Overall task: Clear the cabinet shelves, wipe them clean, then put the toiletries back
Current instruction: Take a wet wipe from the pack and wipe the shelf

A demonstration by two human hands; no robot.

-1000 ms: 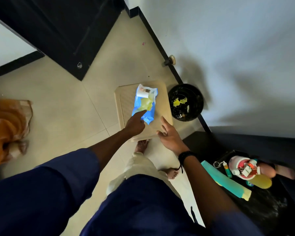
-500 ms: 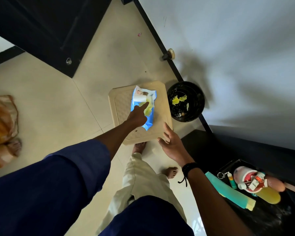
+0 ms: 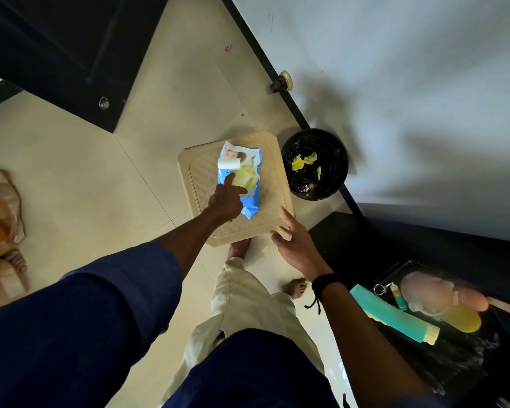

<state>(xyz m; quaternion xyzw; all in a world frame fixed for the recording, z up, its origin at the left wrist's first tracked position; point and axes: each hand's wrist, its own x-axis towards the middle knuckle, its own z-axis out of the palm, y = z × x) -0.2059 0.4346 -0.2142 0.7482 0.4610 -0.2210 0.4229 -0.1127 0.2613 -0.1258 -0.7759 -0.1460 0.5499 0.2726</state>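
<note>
On the beige plastic stool lies a blue wet-wipe packet. The left hand rests its spread forefinger and thumb on the packet. The right hand hovers, fingers splayed, holding nothing, at the stool's near corner.

- A home, at a room corner by a doorway: cream floor tiles run under a low beige plastic stool.
- Behind the stool, a white wall meets a black skirting bearing a door stopper; a dark door stands far left of the stool.
- Just right of the stool sits a black waste bin holding yellow scraps.
- Nearer and right of the stool, a dark cabinet top carries a teal comb, a small bottle and a yellow bottle.
- Bare feet stand just before the stool.
</note>
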